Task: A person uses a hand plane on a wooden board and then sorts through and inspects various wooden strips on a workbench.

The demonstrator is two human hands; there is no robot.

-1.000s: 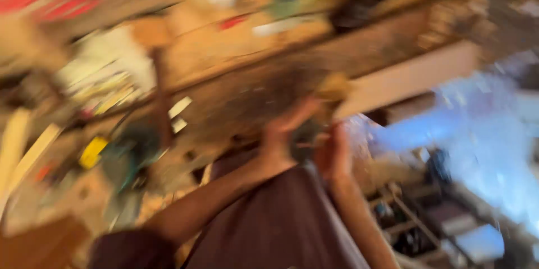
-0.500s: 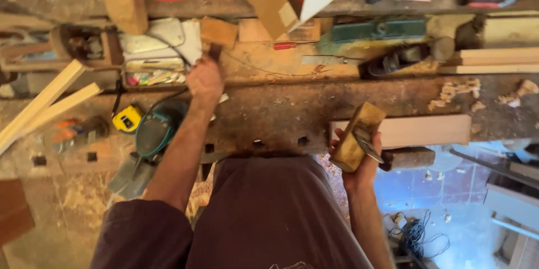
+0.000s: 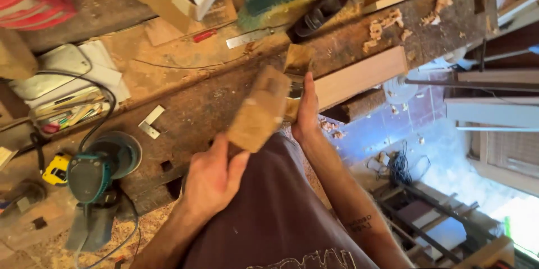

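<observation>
My left hand (image 3: 212, 178) is wrapped tight round the handle of a wooden mallet (image 3: 259, 108), whose blocky head is raised over my lap and tilted toward the bench. My right hand (image 3: 306, 113) is closed on a wooden plane body (image 3: 297, 67) with a bit of metal showing at its middle — fingers flat along its side, the piece held just off the edge of the workbench (image 3: 185, 106). The mallet head sits just beside the plane, nearly touching. To do this well I judge light, square taps are called for — not swings — with the right grip firm so the piece cannot twist. Just past it a pale board (image 3: 359, 77) lies along the bench edge with shavings (image 3: 387, 22) behind; a green sander (image 3: 95, 176) and yellow tape measure (image 3: 56, 169) rest off to my left.
</observation>
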